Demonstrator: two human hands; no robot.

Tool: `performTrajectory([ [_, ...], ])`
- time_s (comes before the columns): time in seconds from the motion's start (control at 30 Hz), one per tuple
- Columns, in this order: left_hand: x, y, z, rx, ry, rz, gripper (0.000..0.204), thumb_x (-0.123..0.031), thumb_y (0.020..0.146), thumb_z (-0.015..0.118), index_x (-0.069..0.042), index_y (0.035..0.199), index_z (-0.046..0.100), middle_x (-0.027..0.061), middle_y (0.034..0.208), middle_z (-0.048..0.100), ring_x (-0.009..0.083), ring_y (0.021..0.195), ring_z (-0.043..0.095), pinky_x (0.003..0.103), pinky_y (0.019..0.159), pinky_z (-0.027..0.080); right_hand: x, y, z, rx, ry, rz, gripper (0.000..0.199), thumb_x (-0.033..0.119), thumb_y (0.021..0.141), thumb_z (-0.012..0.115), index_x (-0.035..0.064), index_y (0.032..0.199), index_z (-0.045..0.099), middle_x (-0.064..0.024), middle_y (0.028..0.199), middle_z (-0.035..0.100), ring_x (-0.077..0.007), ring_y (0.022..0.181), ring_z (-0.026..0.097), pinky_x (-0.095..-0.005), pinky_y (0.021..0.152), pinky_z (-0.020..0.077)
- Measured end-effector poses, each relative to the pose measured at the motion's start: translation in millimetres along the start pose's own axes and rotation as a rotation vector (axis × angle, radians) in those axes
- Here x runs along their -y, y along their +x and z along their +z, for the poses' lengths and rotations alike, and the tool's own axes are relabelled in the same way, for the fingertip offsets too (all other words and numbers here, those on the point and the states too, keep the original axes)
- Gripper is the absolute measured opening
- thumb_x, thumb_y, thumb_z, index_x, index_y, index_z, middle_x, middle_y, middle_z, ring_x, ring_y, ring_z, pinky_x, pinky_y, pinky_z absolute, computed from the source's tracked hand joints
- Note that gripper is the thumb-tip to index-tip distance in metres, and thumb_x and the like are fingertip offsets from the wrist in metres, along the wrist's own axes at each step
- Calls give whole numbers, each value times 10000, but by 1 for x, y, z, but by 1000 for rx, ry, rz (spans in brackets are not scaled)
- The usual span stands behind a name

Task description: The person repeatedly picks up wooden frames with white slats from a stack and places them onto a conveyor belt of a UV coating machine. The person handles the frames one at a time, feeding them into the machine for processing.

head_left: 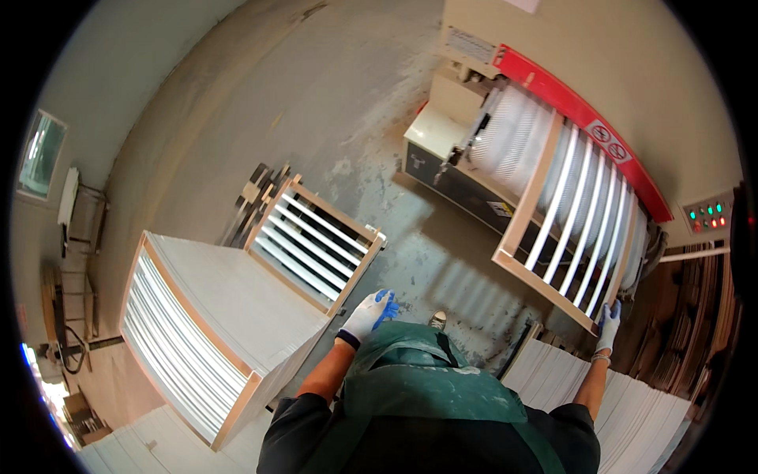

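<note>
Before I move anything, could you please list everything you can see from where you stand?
Slatted frame: one, brown with white slats, right, over the roller
Textured roller: one, whitish, upper right
Guard bar: one, red, above the roller
Control panel: one, green and red lights, right
Brown boards: many, stacked, far right
White panels: many, lower right
Smaller slatted frame: one, brown and white, left of centre
Tall stack: one, white and brown, left
Window: one, greenish, far left
Floor: one, grey, upper centre
Apron: one, green, on the person
Shoe: one visible, dark and pale, centre
Left hand: one, white-blue glove, near the smaller slatted frame
Right hand: one, white-blue glove, at the slatted frame's near corner
</note>
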State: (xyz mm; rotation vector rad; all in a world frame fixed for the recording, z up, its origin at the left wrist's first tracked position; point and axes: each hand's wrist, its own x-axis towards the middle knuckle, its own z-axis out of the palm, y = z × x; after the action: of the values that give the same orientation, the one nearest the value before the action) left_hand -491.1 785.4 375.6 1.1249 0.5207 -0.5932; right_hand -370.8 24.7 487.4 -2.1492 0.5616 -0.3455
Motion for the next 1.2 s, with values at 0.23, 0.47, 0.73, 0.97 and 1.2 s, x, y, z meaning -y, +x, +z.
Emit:
performTrajectory([
  [0.23,91,16,-107,-346,138,70,474,-345,1064,458,30,1351,504,140,1173,663,193,998,680,299,899,529,-40,-172,5,-514,-13,650,336,324,975,592,41,1154,605,-134,1048,634,-257,854,611,-391,746,491],
  [0.47,186,33,-189,-527,190,31,453,-368,1031,455,11,1237,592,240,1233,612,362,1172,570,413,1001,444,-54,-263,406,1001,-769,178,444,294,807,773,-25,1091,649,-125,1004,724,-257,959,674,-392,867,517],
  [0.73,265,87,-235,-642,514,-167,380,-213,1049,412,-90,1406,454,262,1380,497,409,1270,496,437,1069,423,28,-270,827,1196,-785,-249,905,398,725,832,33,1447,428,-182,1320,602,-312,1259,554,-389,1056,436],
  [0.97,316,141,-251,-912,394,-427,470,-295,1043,450,-9,1415,426,314,1391,448,433,1282,470,448,1056,412,-1,-300,970,1254,-1025,-475,584,308,722,799,38,1164,530,-215,1229,596,-347,1156,609,-434,958,505],
  [1.2,313,154,-273,-884,409,-350,663,-408,1017,497,46,1474,339,347,1539,259,453,1400,351,439,1160,308,7,-276,985,1289,-1097,-526,524,239,725,762,5,1135,536,-244,1108,660,-385,1058,654,-441,936,519],
])
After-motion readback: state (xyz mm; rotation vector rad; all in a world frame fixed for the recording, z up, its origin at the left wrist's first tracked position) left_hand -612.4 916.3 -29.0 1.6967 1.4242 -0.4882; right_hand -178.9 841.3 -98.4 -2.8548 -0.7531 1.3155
